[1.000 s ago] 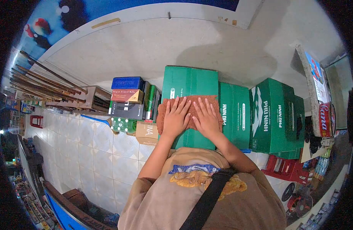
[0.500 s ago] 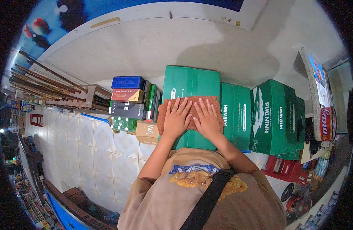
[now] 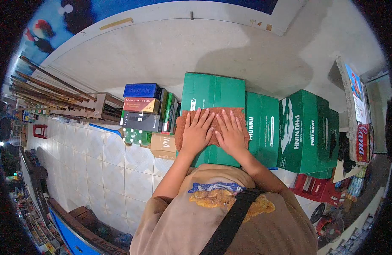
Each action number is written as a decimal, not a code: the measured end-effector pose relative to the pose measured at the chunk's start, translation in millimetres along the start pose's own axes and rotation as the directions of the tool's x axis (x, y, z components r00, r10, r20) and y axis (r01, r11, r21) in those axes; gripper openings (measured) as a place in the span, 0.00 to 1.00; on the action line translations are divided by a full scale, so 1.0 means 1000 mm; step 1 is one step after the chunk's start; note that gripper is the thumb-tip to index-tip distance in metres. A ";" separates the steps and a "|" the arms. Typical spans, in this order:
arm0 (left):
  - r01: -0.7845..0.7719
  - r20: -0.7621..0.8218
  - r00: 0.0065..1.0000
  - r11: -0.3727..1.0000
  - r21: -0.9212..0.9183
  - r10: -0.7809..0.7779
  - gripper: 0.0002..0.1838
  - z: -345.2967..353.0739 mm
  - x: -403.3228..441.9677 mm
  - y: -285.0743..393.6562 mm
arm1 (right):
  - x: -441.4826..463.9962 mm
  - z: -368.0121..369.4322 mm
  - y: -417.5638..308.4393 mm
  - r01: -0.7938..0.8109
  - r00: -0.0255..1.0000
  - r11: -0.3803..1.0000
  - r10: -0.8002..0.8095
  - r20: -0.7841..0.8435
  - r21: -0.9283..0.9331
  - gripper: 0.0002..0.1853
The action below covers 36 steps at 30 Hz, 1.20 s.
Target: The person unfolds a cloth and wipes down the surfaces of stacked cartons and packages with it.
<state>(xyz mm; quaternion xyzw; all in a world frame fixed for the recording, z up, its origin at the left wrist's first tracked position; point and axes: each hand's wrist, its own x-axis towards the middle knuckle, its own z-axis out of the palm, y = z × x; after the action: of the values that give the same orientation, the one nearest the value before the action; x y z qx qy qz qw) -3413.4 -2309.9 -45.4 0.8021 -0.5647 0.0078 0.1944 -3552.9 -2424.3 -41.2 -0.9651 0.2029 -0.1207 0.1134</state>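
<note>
Our left hand (image 3: 197, 131) and right hand (image 3: 231, 131) lie flat, clasping nothing, on a brown, nubby, ragged-edged cloth (image 3: 214, 139) across a green box (image 3: 217, 91). The box's far edge lies at twelve o'clock; a second box (image 3: 262, 127) crowds three; tiled floor (image 3: 119, 170) gives room at eight.

Cloth (image 3: 214, 124): rust-brown, under the fingers (image 3: 197, 117)
Nearest box (image 3: 213, 89): green, small white print, beyond the fingertips
Phu Ninh boxes (image 3: 305, 112): green, white lettering and motif, right of the fingers
Billiards box (image 3: 140, 90): deep blue, left of the fingers
Bottles (image 3: 136, 136): green, white caps, farther left
Floor (image 3: 119, 178): whitish tiles, faint diamond pattern, lower left of the fingers
Shirt (image 3: 174, 221): brownish tan, blue-and-golden print, below the fingers
Strap (image 3: 225, 225): black
</note>
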 end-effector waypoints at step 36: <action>-0.009 0.114 0.993 1.000 -0.017 0.011 0.31 -0.019 -0.056 0.016 | -0.033 -0.011 -0.011 0.175 0.971 0.983 -0.182 0.156 0.057 0.35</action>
<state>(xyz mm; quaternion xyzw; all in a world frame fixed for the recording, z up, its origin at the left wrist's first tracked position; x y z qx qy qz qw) -3444.7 -2258.2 -35.9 0.7968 -0.5789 -0.0418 0.1681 -3581.0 -2402.3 -33.6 -0.9834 0.1028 -0.0565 0.1384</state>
